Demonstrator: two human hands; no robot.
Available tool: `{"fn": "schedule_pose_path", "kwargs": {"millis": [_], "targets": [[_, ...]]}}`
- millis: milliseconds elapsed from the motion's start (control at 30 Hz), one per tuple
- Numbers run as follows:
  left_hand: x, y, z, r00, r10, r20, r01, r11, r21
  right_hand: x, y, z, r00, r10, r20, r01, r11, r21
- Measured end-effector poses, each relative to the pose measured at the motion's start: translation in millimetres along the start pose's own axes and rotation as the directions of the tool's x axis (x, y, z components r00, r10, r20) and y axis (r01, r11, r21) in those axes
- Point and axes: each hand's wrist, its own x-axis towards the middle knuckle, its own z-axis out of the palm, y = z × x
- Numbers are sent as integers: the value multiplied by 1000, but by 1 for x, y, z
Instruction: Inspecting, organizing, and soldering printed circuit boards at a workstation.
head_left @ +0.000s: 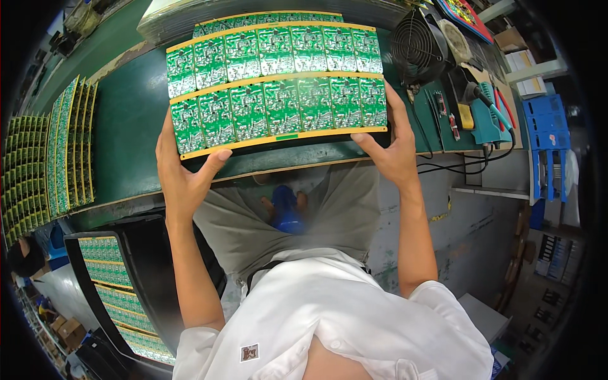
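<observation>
A person sits at a dark green workbench and holds up a big green circuit board panel with both hands. The panel has two rows of small boards on it, with thin yellow strips along the edges and between the rows. It is tilted toward the person, above the front part of the bench. The left hand grips the lower left corner: the thumb presses on the front of the panel and the fingers wrap behind it. The right hand grips the lower right corner the same way, thumb on the front near the yellow strip, fingers up along the right edge. A second panel shows just behind the first one at the top. On the left of the bench, more green panels stand on edge in a row. Lower left, a black tray holds more panels lying flat. On the right side of the bench sit a small black fan and a teal soldering tool with black wires.
</observation>
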Motion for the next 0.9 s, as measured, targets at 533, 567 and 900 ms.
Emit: {"fn": "schedule_pose_path", "kwargs": {"millis": [533,567,900], "targets": [[0,-2,0,999,46,4,-46,999,8,-1,0,-2,1000,-3,-3,3,999,-32],[0,-2,1,998,60,11,-60,998,4,-1,0,-2,1000,-4,-4,4,1000,-31],[0,8,2,1000,9,-9,-9,997,-80,0,0,-3,999,-38,-8,38,998,-45]]}}
